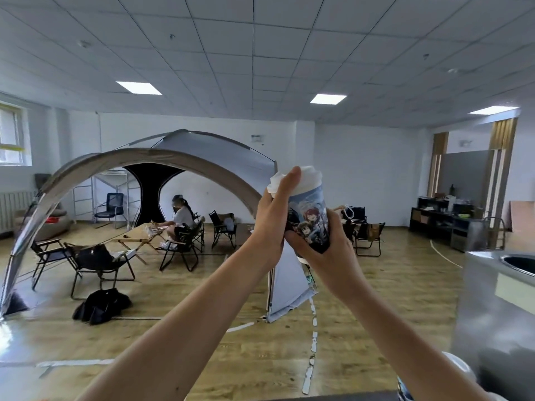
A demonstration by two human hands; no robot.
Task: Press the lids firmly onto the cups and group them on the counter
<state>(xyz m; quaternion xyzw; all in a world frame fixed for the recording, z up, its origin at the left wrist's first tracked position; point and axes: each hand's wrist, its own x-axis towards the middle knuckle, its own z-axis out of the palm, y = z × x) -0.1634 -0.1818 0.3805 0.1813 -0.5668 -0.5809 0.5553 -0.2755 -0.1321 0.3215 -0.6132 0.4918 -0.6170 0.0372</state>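
Observation:
I hold a tall paper cup with a cartoon print up in the air at chest height, tilted a little to the left. My right hand grips its lower body from below. My left hand wraps the upper edge, thumb lying over the white lid that sits on the cup. At the bottom right edge, another white-lidded cup shows partly behind my right forearm.
A steel counter with a sink stands at the right. Ahead are a large grey tent, folding chairs, a wooden table with a seated person, and dark shelving at the far right.

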